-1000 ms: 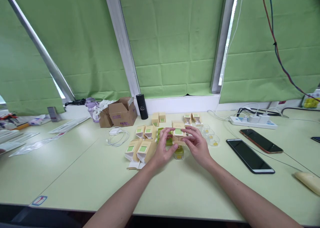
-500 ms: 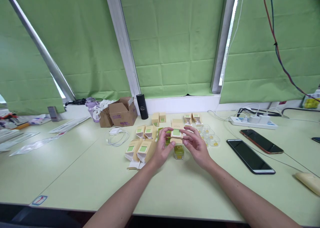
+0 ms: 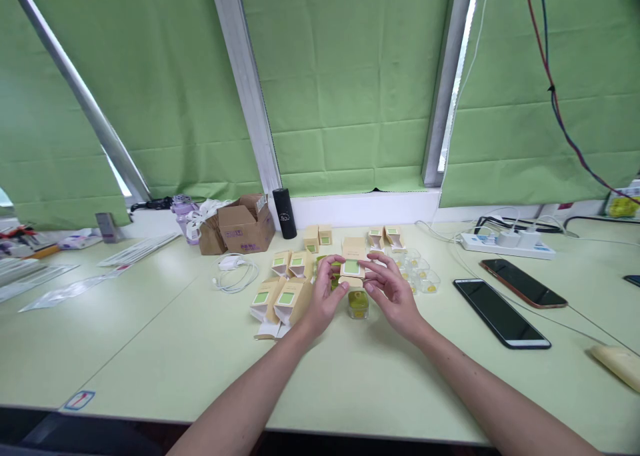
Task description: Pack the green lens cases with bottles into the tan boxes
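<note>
Between my two hands is a small kraft-paper box (image 3: 352, 268) with a green label, its end flap tilted toward me. My left hand (image 3: 325, 293) grips the box's left side, thumb at the flap. From the right, my right hand (image 3: 393, 295) closes its fingers and thumb on the other side. Just below the box, a small clear jar with a green lid (image 3: 358, 304) stands on the table. More green-lidded jars are partly hidden behind my left hand. Left of it lie several similar kraft boxes (image 3: 286, 297) with flaps open.
Clear plastic cups (image 3: 423, 276) with yellow bits lie to the right. Two more open boxes (image 3: 393, 237) stand behind them. Two phones (image 3: 501, 313), a power strip (image 3: 507, 243) and cables are farther right. At the back left are a cardboard carton (image 3: 246, 226), a black bottle (image 3: 285, 214) and a coiled white charger (image 3: 235, 269).
The box in my hands has shifted very slightly to the left. My right thumb has edged in closer to its flap. Everything else stays in place.
</note>
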Demonstrator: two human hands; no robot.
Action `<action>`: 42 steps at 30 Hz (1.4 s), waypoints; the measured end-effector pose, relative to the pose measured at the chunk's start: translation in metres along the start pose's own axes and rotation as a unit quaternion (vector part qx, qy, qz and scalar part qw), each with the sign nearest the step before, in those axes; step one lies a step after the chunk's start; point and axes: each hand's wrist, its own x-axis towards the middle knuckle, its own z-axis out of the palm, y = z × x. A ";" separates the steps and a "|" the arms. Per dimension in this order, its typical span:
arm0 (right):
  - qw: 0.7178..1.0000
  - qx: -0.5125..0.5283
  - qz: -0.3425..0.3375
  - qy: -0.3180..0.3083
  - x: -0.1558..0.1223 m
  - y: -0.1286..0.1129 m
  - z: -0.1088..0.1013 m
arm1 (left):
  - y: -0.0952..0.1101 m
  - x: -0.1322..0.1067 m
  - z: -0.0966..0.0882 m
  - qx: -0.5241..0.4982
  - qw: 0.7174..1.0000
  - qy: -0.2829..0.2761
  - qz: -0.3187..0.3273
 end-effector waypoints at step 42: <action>0.998 -0.034 -0.004 0.043 0.002 -0.001 0.003 | -0.010 0.002 0.004 0.125 0.990 0.038 0.058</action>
